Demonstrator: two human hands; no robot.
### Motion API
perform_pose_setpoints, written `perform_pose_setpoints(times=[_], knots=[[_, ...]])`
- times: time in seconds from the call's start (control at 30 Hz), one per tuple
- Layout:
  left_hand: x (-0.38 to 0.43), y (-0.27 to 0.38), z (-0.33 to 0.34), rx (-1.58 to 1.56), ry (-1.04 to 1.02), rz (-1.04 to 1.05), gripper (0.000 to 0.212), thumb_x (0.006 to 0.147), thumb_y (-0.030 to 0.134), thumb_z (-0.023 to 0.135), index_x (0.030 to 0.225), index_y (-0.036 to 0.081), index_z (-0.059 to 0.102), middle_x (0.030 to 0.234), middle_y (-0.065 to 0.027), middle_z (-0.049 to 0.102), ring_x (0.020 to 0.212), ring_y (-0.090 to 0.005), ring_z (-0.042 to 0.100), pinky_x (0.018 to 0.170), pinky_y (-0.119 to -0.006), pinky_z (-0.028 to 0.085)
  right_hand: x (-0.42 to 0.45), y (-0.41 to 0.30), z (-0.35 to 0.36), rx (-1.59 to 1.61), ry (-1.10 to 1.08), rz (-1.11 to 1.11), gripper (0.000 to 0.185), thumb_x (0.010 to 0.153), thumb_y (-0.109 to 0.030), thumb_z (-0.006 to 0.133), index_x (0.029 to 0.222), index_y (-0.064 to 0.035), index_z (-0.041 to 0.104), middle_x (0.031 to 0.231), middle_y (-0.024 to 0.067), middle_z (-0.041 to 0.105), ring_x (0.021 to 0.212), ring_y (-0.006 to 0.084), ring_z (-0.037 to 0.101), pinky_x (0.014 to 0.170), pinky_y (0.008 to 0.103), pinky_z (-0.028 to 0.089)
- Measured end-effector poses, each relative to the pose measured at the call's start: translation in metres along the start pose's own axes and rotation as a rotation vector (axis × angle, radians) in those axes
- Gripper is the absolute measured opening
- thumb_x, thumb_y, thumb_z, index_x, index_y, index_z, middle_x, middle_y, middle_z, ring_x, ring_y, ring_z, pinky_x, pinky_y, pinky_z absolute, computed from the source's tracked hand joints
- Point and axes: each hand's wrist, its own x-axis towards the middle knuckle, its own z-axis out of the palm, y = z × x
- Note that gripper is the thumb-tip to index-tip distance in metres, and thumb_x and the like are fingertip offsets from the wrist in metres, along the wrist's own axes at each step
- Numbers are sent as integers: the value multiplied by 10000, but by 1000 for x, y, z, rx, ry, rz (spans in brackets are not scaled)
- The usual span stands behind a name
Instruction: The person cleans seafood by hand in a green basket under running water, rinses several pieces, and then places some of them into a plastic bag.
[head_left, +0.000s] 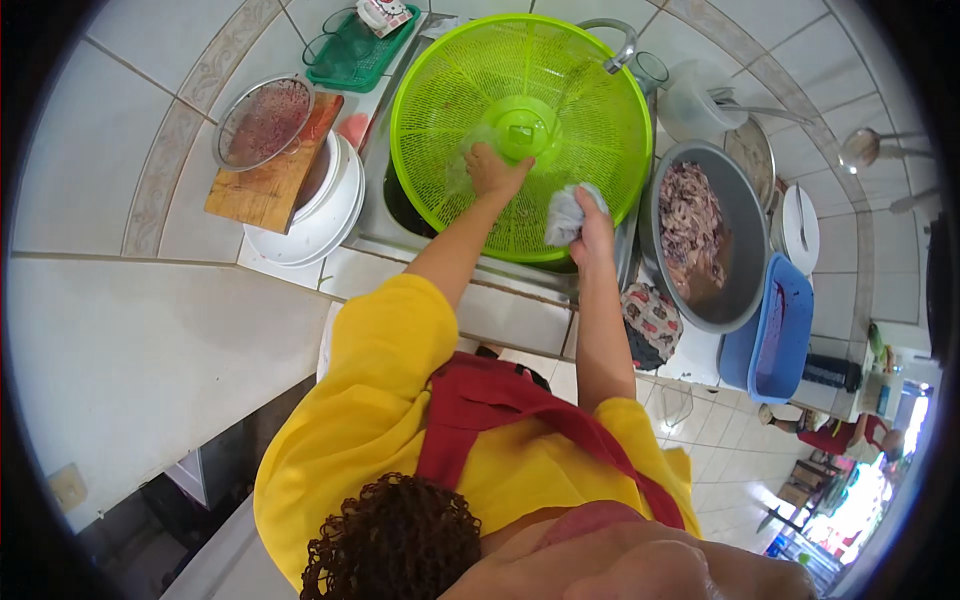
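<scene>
A large lime-green perforated plastic basket (457, 97) sits in the metal sink (371, 232), its raised hub (521, 133) in the middle. My left hand (497, 171) reaches into it, thumb and fingers spread against the near left side of the hub. Clear, film-like plastic (466, 154) shows around those fingers; whether they grip it cannot be told. At the basket's near right rim, my right hand (595, 231) is closed on a crumpled greyish-white bundle (568, 215), cloth or thin plastic. The curved metal faucet (621, 54) reaches over the far right rim.
On the right stand a grey basin (750, 247) of cut meat-like pieces (686, 217) in liquid, a patterned cloth (652, 319) and blue tubs (784, 330). On the left, a wooden board (259, 196) and mesh strainer (264, 120) rest on stacked white dishes (345, 202). Another person (840, 439) is at far right.
</scene>
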Motion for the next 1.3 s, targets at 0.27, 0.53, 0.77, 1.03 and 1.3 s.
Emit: perform_pose_setpoints(times=[0.27, 0.53, 0.77, 1.03, 1.3], knots=[[43, -22, -18, -266, -512, -292, 250, 862, 191, 661, 971, -19, 580, 953, -178, 608, 874, -303, 602, 756, -421, 487, -19, -1, -11, -64, 1, 106, 301, 879, -131, 643, 1142, -7, 564, 1013, 104, 641, 891, 220, 641, 765, 356, 538], [71, -1, -98, -1013, -849, -308, 214, 853, 10, 648, 1059, 14, 589, 940, -42, 614, 829, -128, 591, 734, -269, 494, -6, -43, 45, -6, -550, 154, 414, 837, -75, 664, 1231, -27, 545, 1038, 97, 635, 938, 212, 628, 824, 345, 524], [58, 5, -108, -1254, -969, -445, 162, 881, 114, 660, 1010, 53, 582, 837, 8, 578, 714, -94, 552, 658, -227, 477, 11, -13, 78, -192, -558, 233, 385, 832, -85, 672, 1192, -13, 556, 999, 83, 649, 867, 197, 642, 780, 326, 534], [50, -26, -108, -879, -708, -191, 185, 941, 198, 579, 967, 50, 687, 698, 38, 538, 600, -63, 474, 569, -223, 399, 1, -7, 42, -35, -513, 270, 322, 869, -146, 633, 1163, -26, 582, 985, 85, 646, 883, 213, 645, 784, 345, 537], [14, 11, -121, -609, -771, 109, 268, 927, 237, 576, 992, 12, 708, 885, -63, 691, 805, -121, 609, 724, -272, 477, 36, 29, 71, 172, -421, 360, 319, 952, -273, 517, 1150, -31, 581, 1040, 95, 638, 928, 245, 633, 843, 393, 518]])
